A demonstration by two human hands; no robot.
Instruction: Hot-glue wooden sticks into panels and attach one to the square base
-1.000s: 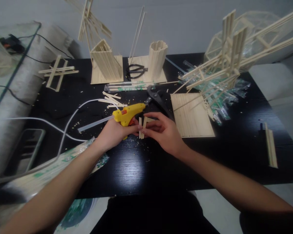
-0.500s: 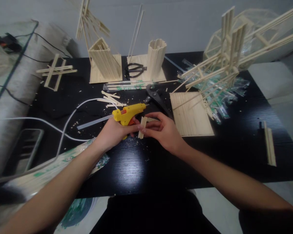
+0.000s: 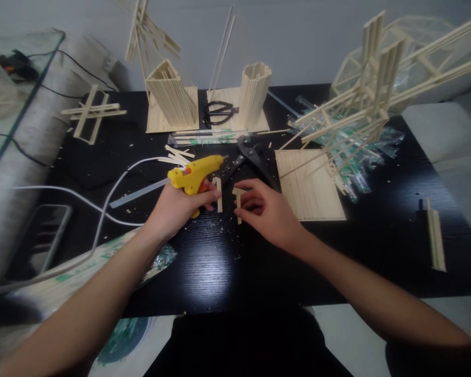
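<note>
Your left hand (image 3: 173, 206) grips a yellow plastic glue gun (image 3: 192, 174) and pinches short pale wooden sticks (image 3: 219, 199). Your right hand (image 3: 270, 211) pinches a T-shaped pale wooden piece (image 3: 238, 199) above the black table (image 3: 267, 277)

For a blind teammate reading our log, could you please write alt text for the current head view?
A person's left hand holds a yellow glue gun and short wooden sticks, while the right hand holds a small wooden piece. On the black table are large black pliers, a flat stick panel and two stick towers.
</note>
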